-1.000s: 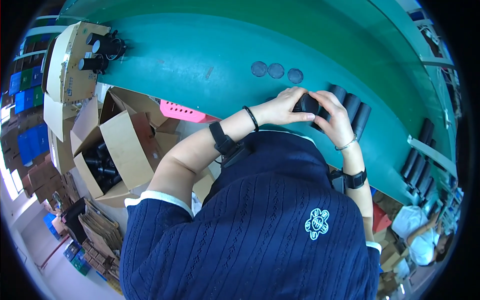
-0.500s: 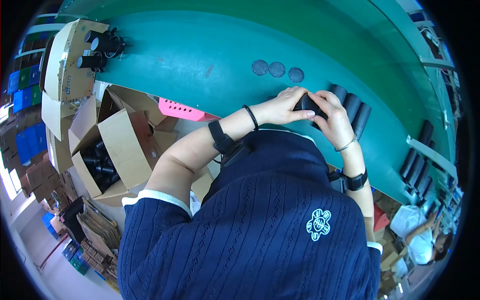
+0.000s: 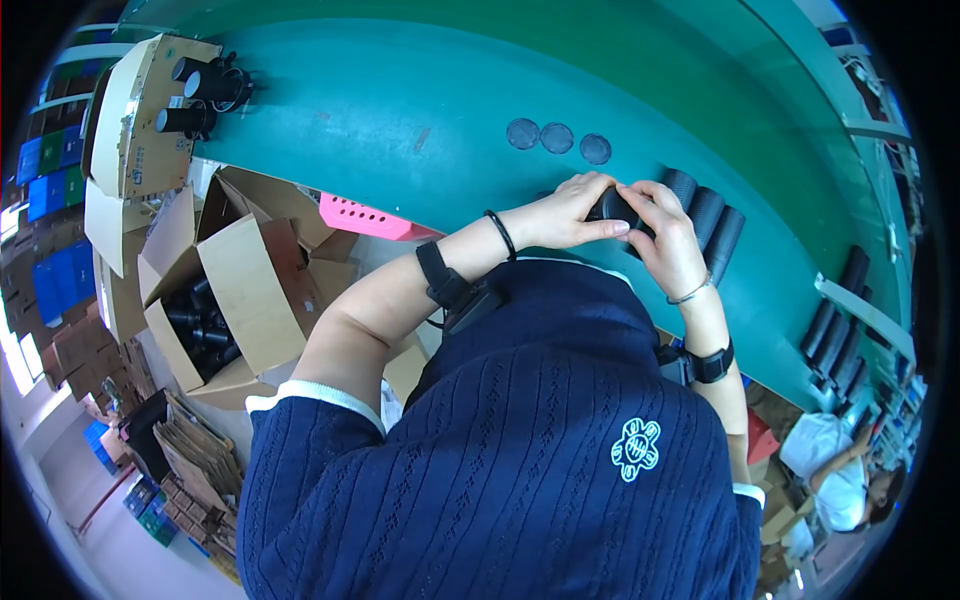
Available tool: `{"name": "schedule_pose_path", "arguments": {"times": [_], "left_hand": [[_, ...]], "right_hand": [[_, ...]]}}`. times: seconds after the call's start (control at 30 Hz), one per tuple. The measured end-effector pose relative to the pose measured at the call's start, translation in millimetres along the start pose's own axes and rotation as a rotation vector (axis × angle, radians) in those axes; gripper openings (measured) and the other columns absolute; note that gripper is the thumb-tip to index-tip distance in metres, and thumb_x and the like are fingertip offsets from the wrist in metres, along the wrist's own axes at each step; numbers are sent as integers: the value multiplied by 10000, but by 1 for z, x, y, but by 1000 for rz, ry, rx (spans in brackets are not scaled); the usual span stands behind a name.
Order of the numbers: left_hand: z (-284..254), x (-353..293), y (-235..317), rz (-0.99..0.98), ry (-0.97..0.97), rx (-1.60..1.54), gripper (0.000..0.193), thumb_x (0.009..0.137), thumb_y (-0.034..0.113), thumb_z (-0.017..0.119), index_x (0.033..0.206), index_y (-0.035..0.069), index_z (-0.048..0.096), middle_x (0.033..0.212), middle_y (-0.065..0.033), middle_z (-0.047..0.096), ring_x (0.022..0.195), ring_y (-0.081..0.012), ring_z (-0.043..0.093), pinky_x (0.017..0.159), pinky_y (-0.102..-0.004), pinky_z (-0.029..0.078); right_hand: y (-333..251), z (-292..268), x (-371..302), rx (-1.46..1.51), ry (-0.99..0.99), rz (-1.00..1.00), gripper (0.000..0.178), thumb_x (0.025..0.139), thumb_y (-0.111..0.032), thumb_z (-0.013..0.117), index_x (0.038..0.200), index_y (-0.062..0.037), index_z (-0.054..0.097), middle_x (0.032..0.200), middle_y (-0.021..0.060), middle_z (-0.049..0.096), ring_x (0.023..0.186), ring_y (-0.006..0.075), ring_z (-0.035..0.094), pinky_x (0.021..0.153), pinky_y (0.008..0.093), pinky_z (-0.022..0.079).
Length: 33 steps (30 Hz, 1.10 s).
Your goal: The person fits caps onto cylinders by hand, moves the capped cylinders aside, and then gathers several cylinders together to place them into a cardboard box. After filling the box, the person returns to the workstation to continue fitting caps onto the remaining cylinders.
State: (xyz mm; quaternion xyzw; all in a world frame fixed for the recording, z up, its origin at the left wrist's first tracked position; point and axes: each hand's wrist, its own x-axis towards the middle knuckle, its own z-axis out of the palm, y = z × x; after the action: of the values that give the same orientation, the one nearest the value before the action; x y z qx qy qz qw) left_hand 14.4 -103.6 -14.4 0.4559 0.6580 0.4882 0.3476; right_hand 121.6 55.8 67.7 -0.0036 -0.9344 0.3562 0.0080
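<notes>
Both hands close around a black cylinder (image 3: 618, 207) near the front edge of the green table. My left hand (image 3: 575, 212) grips it from the left, thumb pointing right along its near side. From the right, my right hand (image 3: 665, 222) curls its fingers over the top end. The lower part of the cylinder is hidden by my hands. Just right of my right hand lie several black ribbed tubes (image 3: 722, 240) side by side. Beyond my hands, three dark round caps (image 3: 556, 138) lie flat in a row.
The green table (image 3: 380, 110) stretches left to a cardboard box (image 3: 155, 120) with black cylindrical parts (image 3: 205, 85) beside it. Below its edge are a pink perforated basket (image 3: 365, 217) and an open carton (image 3: 250, 290) of black parts. More black tubes (image 3: 835, 335) lie far right, near another person (image 3: 840, 480).
Hardly anything differs. Both hands keep their hold on the black cylinder, and the whole view has shifted very slightly.
</notes>
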Motion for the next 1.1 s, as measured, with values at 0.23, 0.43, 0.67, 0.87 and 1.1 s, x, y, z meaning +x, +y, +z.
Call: {"name": "schedule_pose_path", "arguments": {"times": [0.23,0.43,0.67,0.87,1.1], "left_hand": [[-4,-1,8,-32,-19,9,567,893,404,621,1252,9,429,1131,-173,509,1094,-313,494,958,-394,383],[-6,-9,0,-52,26,-121,589,889,304,639,1317,11,361,1184,-173,525,1147,-280,504,983,-382,397],[-11,-14,11,-105,31,-124,807,810,259,737,1405,17,248,1233,-190,502,1166,-262,506,985,-368,414],[-10,-16,3,-117,65,-215,808,792,189,758,1412,39,262,1216,-159,507,1122,-220,529,927,-344,459],[-26,5,35,-152,133,-824,506,857,217,663,1301,85,458,1163,-106,550,1079,-212,557,937,-367,463]], "right_hand": [[-2,5,3,-96,-27,2,545,658,46,713,1191,3,608,1132,161,556,1034,297,569,872,349,485],[32,33,-1,816,39,234,347,864,-47,658,1210,-47,631,1045,-10,557,913,85,558,757,225,493],[26,38,6,1088,-118,512,299,899,-122,642,1194,-75,650,924,9,563,633,63,535,550,199,456],[19,44,11,972,-99,465,303,897,-95,633,1197,-58,643,842,10,575,530,59,501,474,195,428],[48,32,-11,920,-91,312,674,815,-212,741,1396,-59,435,1235,70,540,1098,176,541,918,297,449]]}}
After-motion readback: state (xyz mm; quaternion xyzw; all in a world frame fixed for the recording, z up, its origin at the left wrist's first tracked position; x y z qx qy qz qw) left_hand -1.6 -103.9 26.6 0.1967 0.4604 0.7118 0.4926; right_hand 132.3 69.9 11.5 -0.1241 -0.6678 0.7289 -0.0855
